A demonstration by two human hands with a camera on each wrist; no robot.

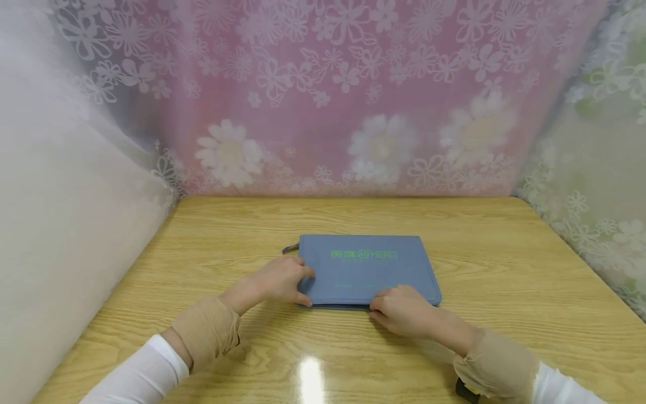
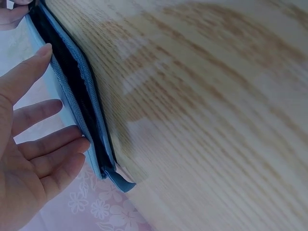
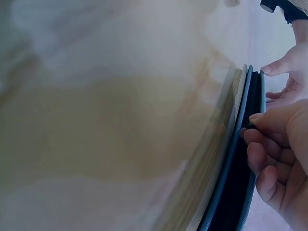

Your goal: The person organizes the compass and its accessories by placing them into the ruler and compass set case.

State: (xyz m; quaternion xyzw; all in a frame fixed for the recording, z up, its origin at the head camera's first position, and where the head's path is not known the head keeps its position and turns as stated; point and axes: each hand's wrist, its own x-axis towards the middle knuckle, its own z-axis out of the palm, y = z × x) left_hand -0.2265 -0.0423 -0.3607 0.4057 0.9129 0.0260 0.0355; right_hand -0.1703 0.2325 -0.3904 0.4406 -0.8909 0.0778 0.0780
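Observation:
A flat blue zippered pouch [image 1: 360,272] with green lettering lies on the wooden table. Its zipper is undone along the near edge, and a dark inside shows through the gap in both wrist views. My left hand [image 1: 285,280] rests at the pouch's left side, thumb at the near corner and fingers on the cover; in the left wrist view its fingers [image 2: 48,144] are loosely bent. At the near edge, right of the middle, my right hand [image 1: 406,311] pinches a small dark zipper pull [image 3: 249,126] between thumb and forefinger. A strap loop [image 1: 290,248] sticks out at the far left corner.
The table [image 1: 227,224] reaches to a pink flowered curtain [image 1: 303,101] at the back, with pale curtains at both sides. A black object [image 1: 466,391] shows under the right wrist wrap. Light glares on the near tabletop.

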